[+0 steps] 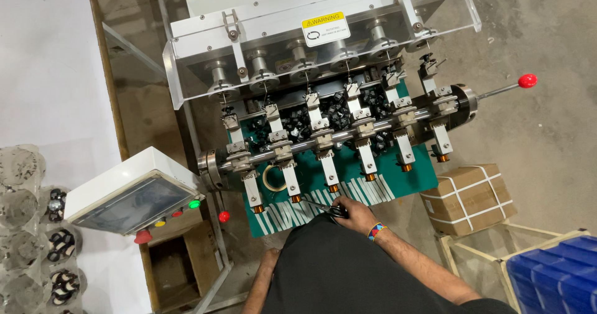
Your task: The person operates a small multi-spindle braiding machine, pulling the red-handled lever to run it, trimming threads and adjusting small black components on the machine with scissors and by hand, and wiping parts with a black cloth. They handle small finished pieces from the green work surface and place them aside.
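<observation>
Right hand [356, 213] sits at the near edge of the green mat [415, 176], fingers curled around the dark handles of a pair of scissors [329, 209] whose thin blades point left across a row of white strips [297, 213] lying on the mat; a beaded band [375, 230] circles the wrist. Left hand is out of view, only its forearm [260, 284] showing beside the dark clothing, so its state cannot be told. Biggest of all is the winding machine [323, 78] on the desk, with a clear guard [205, 78] over its row of metal spindles and a long steel shaft [336, 138] carrying six white arms tipped in copper. Left of it stands a white control box [134, 193] with a dark screen and coloured buttons. To the right, on the concrete floor, are a blue crate [553, 270] and a strapped cardboard box [467, 197]. Small black parts [336, 112] are heaped behind the shaft, a roll of tape [273, 178] lies on the mat, and a red knob [527, 80] ends the lever at the shaft's right end
</observation>
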